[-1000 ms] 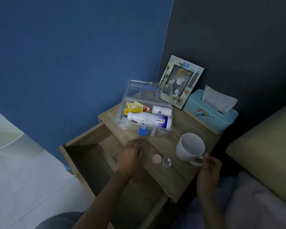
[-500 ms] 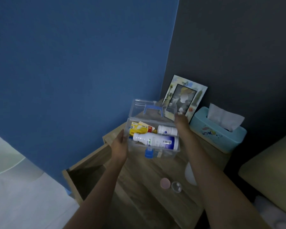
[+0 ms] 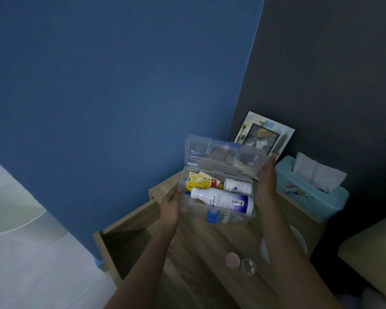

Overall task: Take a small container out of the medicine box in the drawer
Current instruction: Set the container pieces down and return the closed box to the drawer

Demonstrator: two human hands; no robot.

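The clear plastic medicine box stands on the wooden nightstand, with a blue latch at its front. Inside lie a large white bottle, a small white bottle and yellow packs. My left hand presses against the box's left end. My right hand holds the right end of the lid, which leans forward over the box. A small clear container and its pink cap sit apart on the nightstand in front.
The drawer below the top stands pulled out to the left. A white mug is mostly hidden behind my right forearm. A teal tissue box and a photo frame stand at the back. A cushion lies at right.
Both hands left the nightstand top and the mug and went to the box. The lid has since tipped forward from upright, hiding its blue handle.
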